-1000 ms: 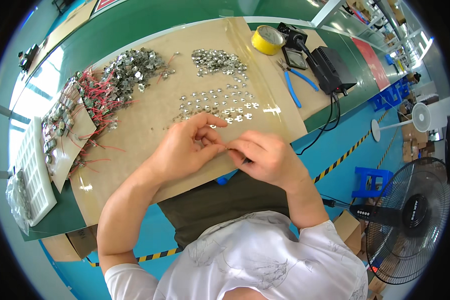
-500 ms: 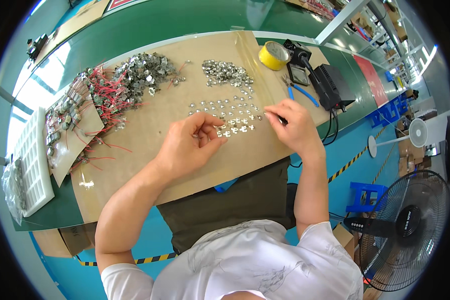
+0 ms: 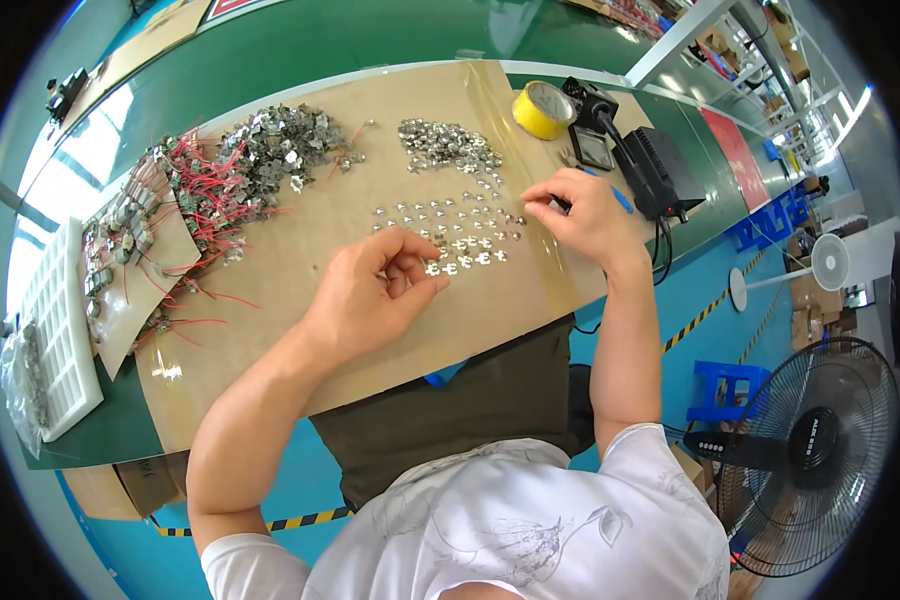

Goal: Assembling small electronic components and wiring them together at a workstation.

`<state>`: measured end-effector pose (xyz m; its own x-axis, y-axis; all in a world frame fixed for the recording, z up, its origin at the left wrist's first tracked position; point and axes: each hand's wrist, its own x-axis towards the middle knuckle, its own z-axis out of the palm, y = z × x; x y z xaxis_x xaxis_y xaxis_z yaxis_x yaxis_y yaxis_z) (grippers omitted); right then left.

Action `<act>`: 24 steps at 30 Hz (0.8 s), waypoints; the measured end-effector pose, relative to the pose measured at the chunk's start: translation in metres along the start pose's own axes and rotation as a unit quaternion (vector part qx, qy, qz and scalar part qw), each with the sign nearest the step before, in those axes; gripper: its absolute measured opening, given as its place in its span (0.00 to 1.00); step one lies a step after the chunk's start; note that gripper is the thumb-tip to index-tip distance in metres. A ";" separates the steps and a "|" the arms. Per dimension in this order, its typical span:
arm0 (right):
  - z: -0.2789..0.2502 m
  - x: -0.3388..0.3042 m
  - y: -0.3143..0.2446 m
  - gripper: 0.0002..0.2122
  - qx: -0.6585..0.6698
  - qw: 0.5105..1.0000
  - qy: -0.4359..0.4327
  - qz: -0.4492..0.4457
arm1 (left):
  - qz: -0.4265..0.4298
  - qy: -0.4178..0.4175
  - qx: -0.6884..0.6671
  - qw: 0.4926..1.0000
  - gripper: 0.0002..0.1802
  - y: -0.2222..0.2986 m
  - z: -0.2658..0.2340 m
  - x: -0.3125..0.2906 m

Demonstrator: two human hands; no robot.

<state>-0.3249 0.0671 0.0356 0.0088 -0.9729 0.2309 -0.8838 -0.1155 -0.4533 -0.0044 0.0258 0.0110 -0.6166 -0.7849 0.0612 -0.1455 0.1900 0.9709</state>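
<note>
Small shiny metal pieces (image 3: 436, 216) lie in rows on the brown board, and brighter flat metal pieces (image 3: 465, 262) lie nearer to me. Beside these brighter pieces hovers my left hand (image 3: 375, 285), thumb and forefinger apart, the other fingers curled in. To the right of the rows, my right hand (image 3: 585, 215) is closed in a pinch. Something small and dark shows under its fingers, but I cannot make out what it is. Beyond the rows sits a heap of silvery metal parts (image 3: 448, 146).
Grey metal plates (image 3: 290, 140) and red-wired parts (image 3: 198, 180) pile up at left, by a white tray (image 3: 70, 330). Yellow tape (image 3: 543, 110), blue-handled pliers (image 3: 620, 198) and a black soldering station (image 3: 660, 170) stand right. A fan (image 3: 810, 455) is at lower right.
My right hand has moved farther away and now hides part of the pliers. My left hand stays beside the brighter pieces, almost unchanged. The whole view has shifted slightly.
</note>
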 end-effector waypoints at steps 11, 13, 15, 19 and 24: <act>0.003 -0.029 0.008 0.05 0.017 1.000 -0.017 -0.014 | -0.007 -0.005 0.017 1.000 0.12 0.000 -0.002 0.001; 0.002 -0.039 0.002 0.05 0.024 1.000 -0.014 -0.003 | -0.007 -0.005 0.037 0.999 0.12 0.003 -0.002 0.001; 0.005 -0.047 -0.003 0.05 0.031 0.999 -0.011 0.007 | -0.008 -0.006 0.031 0.999 0.12 0.002 -0.002 0.002; 0.019 -0.046 -0.021 0.05 0.055 0.998 0.014 -0.028 | -0.013 0.002 0.023 1.000 0.11 0.001 -0.002 0.001; 0.014 -0.025 -0.014 0.05 0.047 0.998 0.034 -0.041 | -0.006 -0.007 0.026 1.000 0.11 0.001 -0.002 0.003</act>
<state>-0.3066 0.0901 0.0245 0.0443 -0.9441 0.3266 -0.8342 -0.2148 -0.5079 -0.0048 0.0224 0.0130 -0.6249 -0.7794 0.0462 -0.1924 0.2111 0.9583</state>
